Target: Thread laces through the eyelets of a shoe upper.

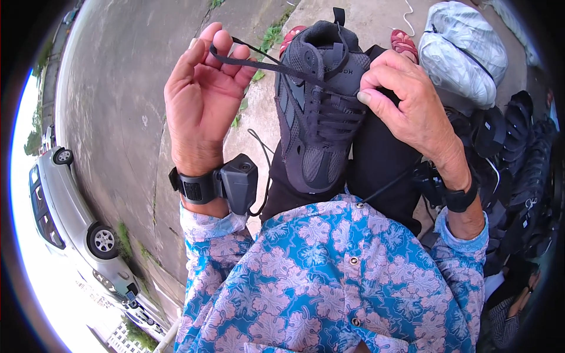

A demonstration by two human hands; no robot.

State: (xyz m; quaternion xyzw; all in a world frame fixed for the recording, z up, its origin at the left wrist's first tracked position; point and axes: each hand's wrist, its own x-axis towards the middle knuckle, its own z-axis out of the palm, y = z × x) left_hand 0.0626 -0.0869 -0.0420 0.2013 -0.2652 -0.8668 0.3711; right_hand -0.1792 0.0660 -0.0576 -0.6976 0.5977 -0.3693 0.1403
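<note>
A dark grey sneaker rests on my lap, its toe toward me and its heel loop at the far end. Its black shoelace runs from the upper eyelets to the left. My left hand is raised palm up beside the shoe, with the lace looped around its curled fingers. At the right edge of the tongue, my right hand pinches with thumb and forefinger; what lies between them is hidden. The lower laces cross the front of the shoe in rows.
A white plastic sack stands at the far right. Below it, many dark shoes are piled. A silver car is parked on the left. Each wrist wears a black strap; a dark boxy device with a cable sits on the left one.
</note>
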